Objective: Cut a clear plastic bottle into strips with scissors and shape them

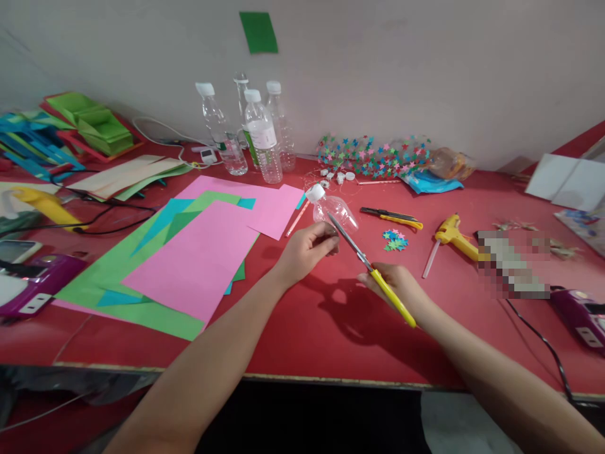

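My right hand grips a pair of scissors with yellow handles, its blades pointing up and to the left. Opposite it, my left hand has its fingers curled together near the blade tips; whatever it may pinch is hidden or too small to make out. Just beyond both hands lies the clear top part of a plastic bottle with a white cap, on its side on the red table. Right of it are a yellow utility knife and a small pile of star cutouts.
Pink, green and blue paper sheets spread over the left side. Several plastic bottles stand by the wall, with a star-covered clear bottle lying to their right. A yellow glue gun rests at right, near a purple power strip.
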The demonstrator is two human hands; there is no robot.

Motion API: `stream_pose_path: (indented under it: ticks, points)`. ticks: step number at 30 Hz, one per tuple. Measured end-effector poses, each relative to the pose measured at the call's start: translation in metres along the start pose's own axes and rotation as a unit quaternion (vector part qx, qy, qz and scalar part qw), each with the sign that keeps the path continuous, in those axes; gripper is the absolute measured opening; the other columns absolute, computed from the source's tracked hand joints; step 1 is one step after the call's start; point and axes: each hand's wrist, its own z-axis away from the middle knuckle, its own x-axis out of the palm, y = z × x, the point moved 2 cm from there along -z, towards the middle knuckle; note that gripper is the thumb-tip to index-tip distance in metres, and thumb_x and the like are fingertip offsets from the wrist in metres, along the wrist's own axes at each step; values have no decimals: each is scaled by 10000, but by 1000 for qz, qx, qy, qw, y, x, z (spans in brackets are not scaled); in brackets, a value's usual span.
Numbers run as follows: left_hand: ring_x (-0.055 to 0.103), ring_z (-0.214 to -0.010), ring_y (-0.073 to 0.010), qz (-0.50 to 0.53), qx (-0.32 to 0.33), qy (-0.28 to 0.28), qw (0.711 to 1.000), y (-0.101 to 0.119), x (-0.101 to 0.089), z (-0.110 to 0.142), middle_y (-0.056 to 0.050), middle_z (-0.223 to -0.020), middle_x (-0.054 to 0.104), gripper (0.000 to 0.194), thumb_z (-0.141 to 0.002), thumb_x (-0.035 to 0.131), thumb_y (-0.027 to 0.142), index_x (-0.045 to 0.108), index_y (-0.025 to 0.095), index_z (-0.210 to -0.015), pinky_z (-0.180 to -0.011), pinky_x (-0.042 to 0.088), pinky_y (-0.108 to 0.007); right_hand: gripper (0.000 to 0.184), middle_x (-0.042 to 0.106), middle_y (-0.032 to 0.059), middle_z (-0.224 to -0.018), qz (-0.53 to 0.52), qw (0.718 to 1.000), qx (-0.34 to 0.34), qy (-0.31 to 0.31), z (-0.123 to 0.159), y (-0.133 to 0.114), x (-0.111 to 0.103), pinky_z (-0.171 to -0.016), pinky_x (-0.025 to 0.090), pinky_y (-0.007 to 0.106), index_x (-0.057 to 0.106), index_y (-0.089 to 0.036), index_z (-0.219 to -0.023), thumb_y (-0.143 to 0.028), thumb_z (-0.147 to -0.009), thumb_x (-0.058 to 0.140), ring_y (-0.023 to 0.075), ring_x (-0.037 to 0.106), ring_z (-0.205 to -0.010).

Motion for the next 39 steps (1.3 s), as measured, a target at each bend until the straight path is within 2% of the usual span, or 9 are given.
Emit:
stream_pose_path:
  ticks: [5, 11, 19, 25, 39]
  points:
    - [588, -674, -111, -57, 17, -11, 998, -3, 0, 0, -13, -707, 611, 116, -843, 534, 250, 566, 170, -766, -690, 474, -267, 535, 367, -39, -554, 16, 1000, 17, -9, -1, -1, -3, -494, 264, 239, 420, -211, -626, -714, -806, 459, 104, 299, -530]
    - [592, -690, -115, -58, 23, -10, 998, -3, 1, 1, -13, -719, 619, 117, -857, 532, 255, 562, 174, -778, -692, 472, -267, 577, 273, -52, -560, -19, 1000, 18, -4, 0, -4, -1, -473, 227, 236, 340, -225, -580, -760, -769, 447, 95, 261, -522]
    - [593, -702, -111, -58, 22, 0, 998, 2, 1, 2, -4, -728, 616, 121, -862, 535, 260, 562, 172, -785, -706, 472, -262, 558, 288, -54, -549, -48, 999, 16, -8, 2, -9, -2, -469, 225, 233, 337, -226, -583, -733, -765, 483, 91, 269, -520]
    - [586, -683, -113, -85, 36, -29, 995, -3, 4, 2, -4, -706, 611, 124, -857, 531, 266, 558, 177, -774, -682, 464, -266, 518, 301, -50, -564, -26, 1000, 10, -10, -1, -4, -2, -483, 227, 238, 336, -223, -595, -684, -802, 451, 98, 296, -531]
    - [595, -709, -127, -47, 28, -15, 998, -4, 4, 3, -17, -734, 607, 119, -851, 548, 281, 569, 177, -797, -696, 495, -267, 573, 287, -52, -543, -56, 998, 29, 4, 5, -10, -2, -451, 226, 230, 378, -218, -578, -748, -749, 511, 92, 262, -514]
